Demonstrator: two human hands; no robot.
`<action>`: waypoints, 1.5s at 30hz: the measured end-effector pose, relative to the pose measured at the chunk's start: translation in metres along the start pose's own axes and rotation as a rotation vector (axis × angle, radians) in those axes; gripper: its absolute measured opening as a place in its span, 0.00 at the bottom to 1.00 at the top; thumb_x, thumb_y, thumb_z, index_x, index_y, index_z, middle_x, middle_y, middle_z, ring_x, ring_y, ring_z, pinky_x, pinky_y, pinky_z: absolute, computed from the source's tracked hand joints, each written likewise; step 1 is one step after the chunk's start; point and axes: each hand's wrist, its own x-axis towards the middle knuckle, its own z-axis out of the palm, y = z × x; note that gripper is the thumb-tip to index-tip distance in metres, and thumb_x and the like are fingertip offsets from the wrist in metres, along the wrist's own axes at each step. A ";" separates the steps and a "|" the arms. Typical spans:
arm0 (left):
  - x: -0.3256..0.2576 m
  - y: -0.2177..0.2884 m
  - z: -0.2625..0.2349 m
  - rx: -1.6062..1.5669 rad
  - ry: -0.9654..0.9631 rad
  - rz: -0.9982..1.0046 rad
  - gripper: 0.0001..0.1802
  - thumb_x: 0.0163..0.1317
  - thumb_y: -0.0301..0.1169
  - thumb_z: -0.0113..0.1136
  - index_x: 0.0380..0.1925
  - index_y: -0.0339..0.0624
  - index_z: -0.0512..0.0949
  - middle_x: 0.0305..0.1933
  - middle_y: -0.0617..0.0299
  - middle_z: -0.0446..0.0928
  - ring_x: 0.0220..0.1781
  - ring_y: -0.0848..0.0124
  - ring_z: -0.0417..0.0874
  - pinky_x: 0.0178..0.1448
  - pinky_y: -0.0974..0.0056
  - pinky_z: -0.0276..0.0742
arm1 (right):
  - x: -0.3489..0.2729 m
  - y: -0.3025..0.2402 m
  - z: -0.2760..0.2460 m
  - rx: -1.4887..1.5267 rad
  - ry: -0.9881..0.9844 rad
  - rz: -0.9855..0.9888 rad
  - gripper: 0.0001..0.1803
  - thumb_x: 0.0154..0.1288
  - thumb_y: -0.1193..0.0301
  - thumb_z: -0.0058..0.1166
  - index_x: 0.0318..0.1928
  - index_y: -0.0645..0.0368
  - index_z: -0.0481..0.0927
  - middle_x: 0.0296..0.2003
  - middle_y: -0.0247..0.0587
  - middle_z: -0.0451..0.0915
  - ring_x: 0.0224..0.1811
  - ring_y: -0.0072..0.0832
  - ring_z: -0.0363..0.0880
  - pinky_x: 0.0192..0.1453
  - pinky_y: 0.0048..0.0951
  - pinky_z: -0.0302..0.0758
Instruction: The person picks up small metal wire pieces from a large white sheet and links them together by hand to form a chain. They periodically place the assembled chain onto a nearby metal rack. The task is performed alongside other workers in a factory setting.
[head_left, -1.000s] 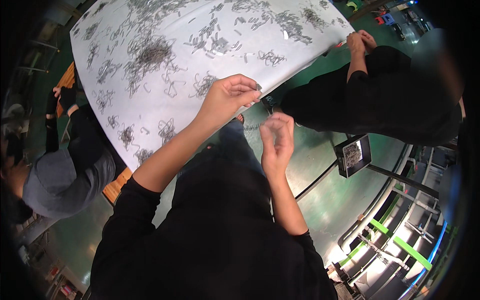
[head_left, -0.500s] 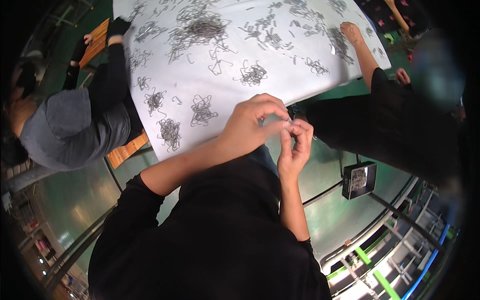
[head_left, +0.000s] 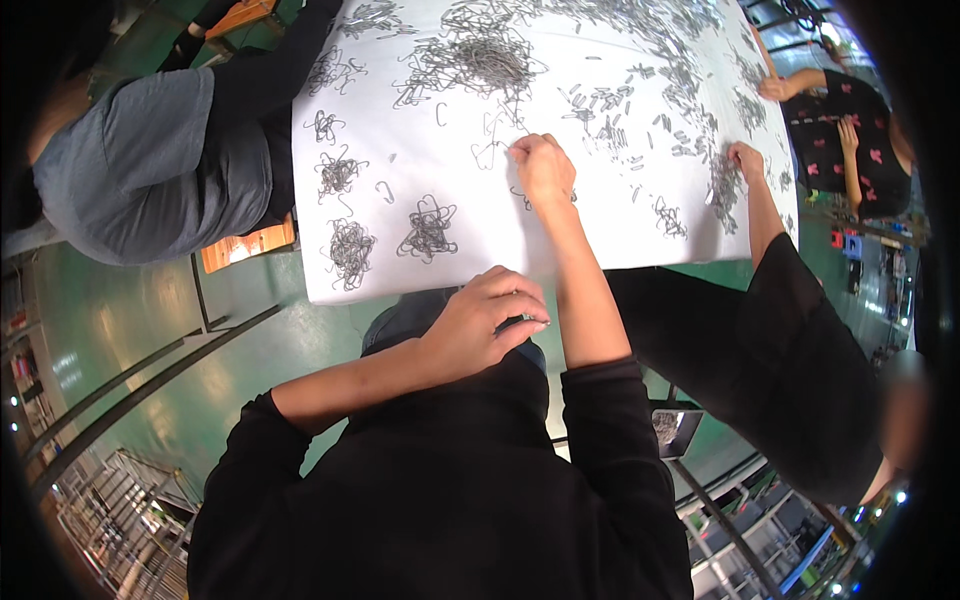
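Loose grey wire clips point(head_left: 500, 150) lay at upper centre of frame on white-covered bench point(head_left: 610, 235); right hand point(head_left: 542, 168) rested on them, fingers curled, grip contents not visible. Left hand point(head_left: 485, 325) at centre frame, off bench edge, fingers bent shut, pinching something small and grey. Tangled clip clumps point(head_left: 428, 228) left of right hand. Large clip heap point(head_left: 480, 60) above. Co-worker's hand point(head_left: 745, 158) at right on bench. Person in grey point(head_left: 150, 170) leaned in at upper left.

No printed package, label, sign or lit screen can be made out with certainty. Nearest to the kind: a small square grey-framed tray or box point(head_left: 672, 428), lower right of centre below the white table sheet, its contents greyish and too blurred to identify.
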 end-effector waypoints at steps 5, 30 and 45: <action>-0.009 -0.001 0.004 0.043 0.058 0.003 0.07 0.53 0.23 0.67 0.34 0.42 0.82 0.41 0.64 0.78 0.43 0.66 0.78 0.45 0.64 0.75 | 0.017 -0.015 0.015 -0.229 -0.103 -0.035 0.10 0.61 0.77 0.45 0.37 0.61 0.80 0.43 0.46 0.79 0.48 0.40 0.79 0.50 0.41 0.77; 0.024 0.006 0.049 -0.014 -0.149 0.162 0.08 0.53 0.18 0.64 0.34 0.36 0.82 0.39 0.59 0.78 0.39 0.69 0.81 0.43 0.68 0.77 | -0.262 -0.011 -0.113 1.310 0.569 0.350 0.02 0.63 0.78 0.58 0.36 0.62 0.79 0.47 0.37 0.71 0.51 0.24 0.73 0.49 0.23 0.71; 0.102 -0.030 0.099 0.072 -0.147 0.364 0.06 0.53 0.25 0.64 0.33 0.41 0.82 0.40 0.59 0.79 0.44 0.62 0.79 0.49 0.61 0.74 | -0.248 0.031 -0.120 1.071 0.871 0.177 0.04 0.61 0.81 0.55 0.36 0.61 0.75 0.45 0.40 0.68 0.46 0.24 0.68 0.52 0.24 0.68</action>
